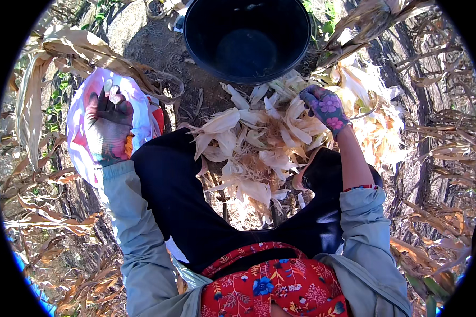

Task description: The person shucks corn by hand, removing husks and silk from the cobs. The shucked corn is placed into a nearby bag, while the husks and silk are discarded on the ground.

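My left hand (pixel 110 123), in a stained glove, is palm up with its fingers apart over a white plastic bag (pixel 77 130). Something orange, perhaps corn, shows beside the palm at the wrist; whether the hand touches it is unclear. My right hand (pixel 326 106), in a dark glove with pink flowers, is curled above the right part of a heap of pale corn husks (pixel 258 138). Its back faces the camera, so what lies under the fingers is hidden. The husk heap, with brown corn silk in it, lies on the ground between my legs.
A large black bucket (pixel 248 43) stands beyond the husks. More sunlit husks (pixel 375 115) lie at the right. A dry corn stalk with leaves (pixel 91 51) arches over the bag. A rock (pixel 127 23) lies at the upper left. Dry leaves cover the ground on both sides.
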Demonstrator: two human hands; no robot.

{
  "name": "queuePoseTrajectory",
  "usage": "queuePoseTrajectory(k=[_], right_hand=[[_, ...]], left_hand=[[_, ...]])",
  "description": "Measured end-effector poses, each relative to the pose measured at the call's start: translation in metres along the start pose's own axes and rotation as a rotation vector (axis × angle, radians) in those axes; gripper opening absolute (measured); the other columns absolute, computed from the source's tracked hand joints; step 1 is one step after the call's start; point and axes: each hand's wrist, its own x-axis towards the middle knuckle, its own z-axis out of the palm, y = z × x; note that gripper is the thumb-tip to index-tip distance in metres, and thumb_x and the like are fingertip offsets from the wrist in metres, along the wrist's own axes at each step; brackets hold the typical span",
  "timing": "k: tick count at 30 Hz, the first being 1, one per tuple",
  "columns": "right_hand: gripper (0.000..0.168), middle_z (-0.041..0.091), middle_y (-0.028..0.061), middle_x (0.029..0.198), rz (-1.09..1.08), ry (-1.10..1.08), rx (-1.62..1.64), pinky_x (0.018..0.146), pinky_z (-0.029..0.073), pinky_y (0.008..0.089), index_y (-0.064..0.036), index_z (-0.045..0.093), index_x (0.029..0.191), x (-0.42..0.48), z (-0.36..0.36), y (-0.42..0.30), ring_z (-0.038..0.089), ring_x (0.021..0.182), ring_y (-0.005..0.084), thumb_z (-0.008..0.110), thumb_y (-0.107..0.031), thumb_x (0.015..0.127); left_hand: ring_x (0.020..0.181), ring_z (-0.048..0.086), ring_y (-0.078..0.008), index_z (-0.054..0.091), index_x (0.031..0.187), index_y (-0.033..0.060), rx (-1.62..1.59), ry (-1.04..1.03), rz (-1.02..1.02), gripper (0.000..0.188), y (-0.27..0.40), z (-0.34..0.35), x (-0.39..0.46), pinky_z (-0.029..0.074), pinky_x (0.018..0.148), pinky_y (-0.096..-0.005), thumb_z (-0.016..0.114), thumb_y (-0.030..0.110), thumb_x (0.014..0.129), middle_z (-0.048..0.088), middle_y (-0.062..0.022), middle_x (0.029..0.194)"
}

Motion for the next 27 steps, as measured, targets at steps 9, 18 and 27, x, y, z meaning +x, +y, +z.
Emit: queuePoseTrajectory(k=[9,18,27], right_hand=[[0.029,0.064,0.0123,0.094,0.071,-0.335,-0.397,0.08,0.046,0.0367,-0.01,0.061,0.101,0.006,0.039,0.033,0.06,0.089,0.0288,0.063,-0.026,0.076],[0.066,0.051,0.0147,0.123,0.133,-0.464,-0.482,0.097,0.038,0.0372,-0.011,0.051,0.123,0.032,0.088,0.061,0.051,0.111,0.0318,0.071,-0.036,0.066],[0.053,0.053,0.0151,0.116,-0.114,-0.174,-0.346,0.088,0.043,0.0452,-0.012,0.052,0.118,0.026,0.18,0.132,0.053,0.105,0.034,0.061,-0.03,0.068]], left_hand=[[0.072,0.061,-0.0176,0.053,0.114,-0.0006,0.244,0.064,-0.325,0.034,-0.122,0.061,0.038,0.05,0.064,-0.0277,0.047,0.025,0.092,0.062,-0.0105,0.089],[0.072,0.061,-0.0133,0.053,0.113,-0.0004,0.522,0.063,-0.298,0.031,-0.142,0.081,0.045,0.049,0.064,-0.0245,0.048,0.022,0.092,0.062,-0.0088,0.089],[0.065,0.059,-0.0114,0.057,0.104,0.0013,0.532,0.117,-0.274,0.025,-0.144,0.083,0.046,0.048,0.059,-0.0229,0.054,0.022,0.09,0.062,-0.0069,0.08]])
